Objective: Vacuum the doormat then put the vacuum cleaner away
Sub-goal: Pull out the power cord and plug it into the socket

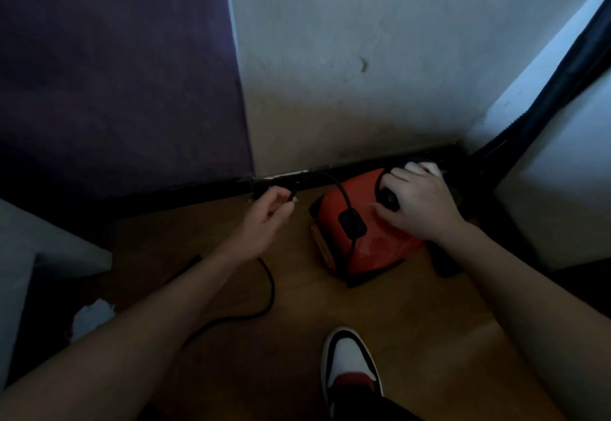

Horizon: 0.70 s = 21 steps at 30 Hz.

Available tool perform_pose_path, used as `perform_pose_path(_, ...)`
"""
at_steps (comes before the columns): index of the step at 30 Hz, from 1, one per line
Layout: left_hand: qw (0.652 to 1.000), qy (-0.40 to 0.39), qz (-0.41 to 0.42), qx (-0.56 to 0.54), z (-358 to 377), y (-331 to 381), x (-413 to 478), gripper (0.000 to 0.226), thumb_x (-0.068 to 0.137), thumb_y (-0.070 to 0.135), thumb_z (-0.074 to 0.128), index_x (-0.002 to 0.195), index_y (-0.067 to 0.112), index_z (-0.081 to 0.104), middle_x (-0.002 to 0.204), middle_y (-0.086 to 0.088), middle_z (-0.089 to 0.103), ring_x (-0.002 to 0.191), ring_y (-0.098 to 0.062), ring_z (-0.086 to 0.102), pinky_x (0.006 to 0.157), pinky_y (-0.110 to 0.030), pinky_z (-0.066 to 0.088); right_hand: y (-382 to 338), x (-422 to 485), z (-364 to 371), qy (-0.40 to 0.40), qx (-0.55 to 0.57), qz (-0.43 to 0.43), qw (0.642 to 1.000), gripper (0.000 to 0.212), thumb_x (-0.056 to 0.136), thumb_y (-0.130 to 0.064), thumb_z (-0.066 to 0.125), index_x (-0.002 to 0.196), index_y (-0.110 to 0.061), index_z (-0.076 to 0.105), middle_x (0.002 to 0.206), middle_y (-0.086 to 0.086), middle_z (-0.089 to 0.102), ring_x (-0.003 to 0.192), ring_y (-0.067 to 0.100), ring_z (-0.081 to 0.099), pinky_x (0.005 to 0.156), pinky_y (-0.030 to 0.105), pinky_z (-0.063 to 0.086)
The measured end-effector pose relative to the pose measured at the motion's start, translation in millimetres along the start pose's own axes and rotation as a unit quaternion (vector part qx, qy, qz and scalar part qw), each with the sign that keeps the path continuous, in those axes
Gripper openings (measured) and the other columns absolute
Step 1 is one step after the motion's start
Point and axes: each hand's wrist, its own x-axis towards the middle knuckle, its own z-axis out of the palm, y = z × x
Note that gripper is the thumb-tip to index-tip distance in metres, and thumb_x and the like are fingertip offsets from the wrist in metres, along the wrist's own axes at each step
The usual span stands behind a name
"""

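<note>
Red vacuum cleaner (363,232) sits on the wood floor (413,338) right of centre of the frame, tucked near the corner where the pale wall (347,73) meets the dark skirting. Right hand (420,202) lies spread on top of it w/ fingers curled over a black knob or button; can't tell if it's pressing. Left hand (264,219), just left of the vac & apart from it, is pinched shut on the black cord (269,291), which loops from the vac's back over to the fingers, then trails down across the floor to lower left. Black hose (562,70) runs up the right edge. Doormat not in view. Looks like the put-away step: cord being gathered or fed in. Next move prob needs steady feeding of the cord w/out kinks, vac held still. A shoe (350,364) shows bottom centre
</note>
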Motion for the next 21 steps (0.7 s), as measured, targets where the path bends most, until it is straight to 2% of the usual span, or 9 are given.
perform_pose_path(3, 0.994, -0.076, 0.058, 0.054, -9.0, 22.8, -15.0, 0.017, 0.104, 0.009, 0.045, 0.113, 0.0, 0.057, 0.067, 0.023, 0.055, 0.056, 0.004, 0.049, 0.054, -0.007, 0.036, -0.9, 1.1, -4.2, -0.018, 0.01, 0.01, 1.0, 0.041, 0.08, -0.056, 0.051, 0.086, -0.017, 0.062, 0.08, 0.0, 0.059, 0.084, 0.028, 0.057, 0.086, 0.041, 0.035)
perform_pose_path(5, 0.986, -0.135, 0.062, 0.071, -15.2, 33.5, -28.4, 0.014, 0.104, 0.012, 0.047, 0.109, 0.005, 0.058, 0.068, 0.018, 0.055, 0.056, 0.0, 0.05, 0.054, -0.011, 0.039, -1.4, 1.4, -6.7, -0.036, 0.015, 0.014, 0.999, 0.042, 0.08, -0.057, 0.048, 0.086, -0.018, 0.062, 0.081, 0.0, 0.06, 0.086, 0.028, 0.058, 0.087, 0.041, 0.033)
perform_pose_path(7, 0.973, -0.201, 0.05, 0.104, -20.7, 35.3, -42.5, 0.011, 0.103, 0.013, 0.049, 0.104, 0.011, 0.06, 0.076, 0.016, 0.06, 0.063, -0.002, 0.055, 0.059, -0.017, 0.045, -1.6, 1.5, -7.7, -0.049, 0.022, 0.02, 0.998, 0.042, 0.079, -0.057, 0.048, 0.087, -0.018, 0.062, 0.082, -0.001, 0.061, 0.087, 0.028, 0.058, 0.089, 0.04, 0.032)
perform_pose_path(10, 0.917, -0.321, 0.031, 0.235, -24.2, 28.6, -60.2, 0.014, 0.103, 0.02, 0.05, 0.105, 0.022, 0.063, 0.09, 0.016, 0.063, 0.084, -0.001, 0.06, 0.074, -0.018, 0.047, -1.8, 0.9, -7.0, -0.055, 0.024, 0.026, 0.998, 0.04, 0.078, -0.056, 0.051, 0.088, -0.019, 0.062, 0.083, -0.001, 0.061, 0.089, 0.028, 0.058, 0.091, 0.041, 0.032)
perform_pose_path(12, 0.876, -0.376, -0.009, 0.303, -21.6, 16.2, -67.0, 0.015, 0.103, 0.025, 0.049, 0.107, 0.023, 0.063, 0.092, 0.016, 0.063, 0.086, 0.003, 0.059, 0.075, -0.016, 0.045, -2.2, 1.3, -7.4, -0.059, 0.025, 0.029, 0.998, 0.04, 0.077, -0.056, 0.051, 0.088, -0.019, 0.062, 0.083, -0.002, 0.06, 0.089, 0.028, 0.058, 0.092, 0.041, 0.032)
perform_pose_path(15, 0.856, -0.402, -0.088, 0.315, -15.0, 0.7, -66.9, 0.016, 0.102, 0.021, 0.05, 0.113, 0.02, 0.063, 0.104, 0.008, 0.065, 0.084, 0.004, 0.056, 0.076, -0.019, 0.044, -2.9, 1.4, -8.2, -0.056, 0.027, 0.028, 0.998, 0.041, 0.076, -0.056, 0.051, 0.088, -0.018, 0.063, 0.083, -0.001, 0.06, 0.089, 0.028, 0.058, 0.092, 0.042, 0.033)
perform_pose_path(18, 0.842, -0.416, -0.217, 0.268, -4.6, -23.4, -59.1, 0.043, 0.098, 0.018, 0.051, 0.141, 0.02, 0.05, 0.134, 0.006, 0.05, 0.122, -0.011, 0.047, 0.1, -0.027, 0.038, -3.2, 1.4, -6.4, -0.044, 0.032, 0.025, 0.998, 0.043, 0.076, -0.057, 0.049, 0.088, -0.018, 0.063, 0.082, -0.001, 0.06, 0.088, 0.029, 0.058, 0.091, 0.042, 0.033)
perform_pose_path(20, 0.863, -0.354, -0.297, 0.204, 12.3, -44.6, -53.8, 0.051, 0.093, 0.038, 0.053, 0.142, 0.025, 0.05, 0.144, 0.008, 0.043, 0.136, -0.016, 0.038, 0.115, -0.034, 0.031, -2.9, 1.1, -4.2, -0.034, 0.038, 0.018, 0.999, 0.043, 0.076, -0.057, 0.05, 0.088, -0.017, 0.063, 0.081, -0.001, 0.059, 0.088, 0.029, 0.057, 0.091, 0.042, 0.034)
perform_pose_path(21, 0.886, -0.302, -0.312, 0.162, 22.4, -53.4, -49.1, 0.044, 0.09, 0.044, 0.054, 0.13, 0.025, 0.059, 0.139, 0.005, 0.051, 0.132, -0.017, 0.044, 0.115, -0.037, 0.033, -2.3, 0.8, -2.8, -0.029, 0.04, 0.015, 0.999, 0.043, 0.077, -0.057, 0.05, 0.088, -0.018, 0.063, 0.081, -0.002, 0.059, 0.088, 0.028, 0.057, 0.092, 0.042, 0.034)
